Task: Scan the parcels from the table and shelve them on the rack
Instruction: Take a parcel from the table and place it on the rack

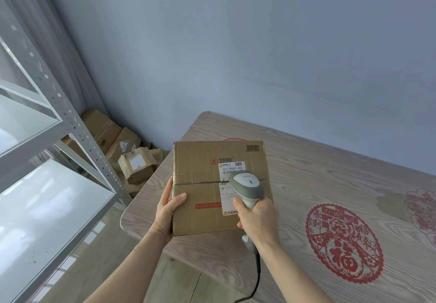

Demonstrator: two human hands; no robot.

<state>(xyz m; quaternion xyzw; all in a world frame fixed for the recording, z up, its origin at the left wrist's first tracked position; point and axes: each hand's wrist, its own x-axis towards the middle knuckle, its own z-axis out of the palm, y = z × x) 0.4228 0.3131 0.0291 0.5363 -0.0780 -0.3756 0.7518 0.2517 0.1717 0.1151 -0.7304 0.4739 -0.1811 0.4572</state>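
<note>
rack (77, 135) – left of the table, shelves waiting | table (330, 184) – parcel (200, 191) held over its near-left corner | left hand (168, 210) clasps parcel's left edge, label tilted up for reading | right hand (258, 220) wraps scanner (246, 184), aimed at label (230, 172)

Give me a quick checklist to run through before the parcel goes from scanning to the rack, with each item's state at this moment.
1. Parcel held: left hand grips the left edge of the cardboard parcel, thumb on top. Ok.
2. Scanner in hand: right hand holds the scanner by its handle. Ok.
3. Scanner aimed at the shipping label: its head sits right over the label. Ok.
4. Scan registered: no beam or indicator visible. Cannot tell.
5. Free shelf on the rack: the shelf boards in view look bare. Ok.
6. Both hands free to carry the parcel: right hand is occupied by the scanner. Not ok.
</note>
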